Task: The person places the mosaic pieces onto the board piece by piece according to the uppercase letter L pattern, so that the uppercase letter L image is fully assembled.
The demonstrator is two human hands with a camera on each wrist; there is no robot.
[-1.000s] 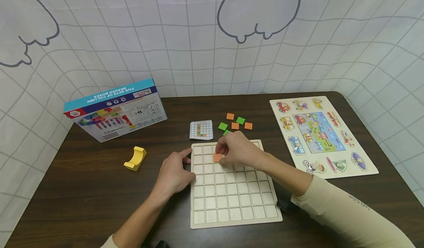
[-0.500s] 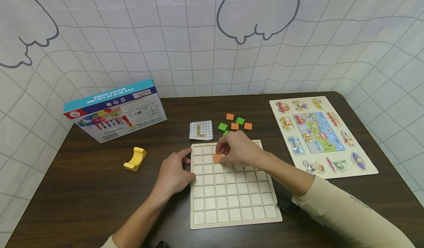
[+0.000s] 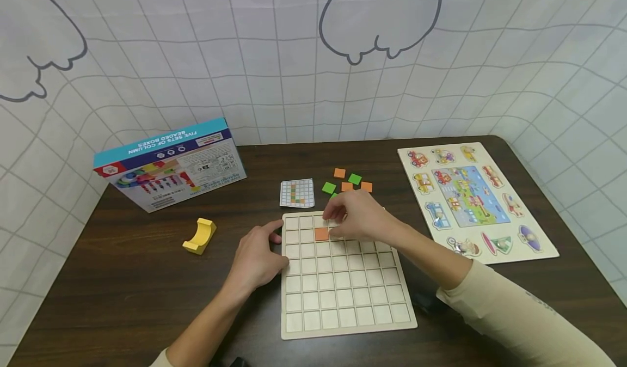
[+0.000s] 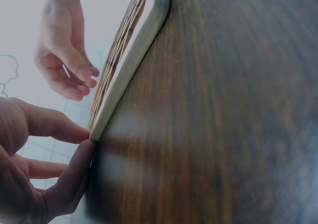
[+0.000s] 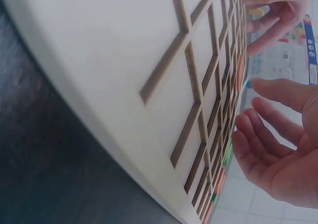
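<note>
Orange tile (image 3: pixel 321 234) sits in the board (image 3: pixel 347 318), just left of the nearer, loose, empty right hand (image 3: pixel 361 214); unclenched left hand (image 3: pixel 257 256) touches board's edge.

A small play place, indoors
Checked cartoon cloth (image 3: pixel 294 95) hangs behind a dark table (image 3: pixel 122 285) with a picture puzzle (image 3: pixel 472 201).
</note>
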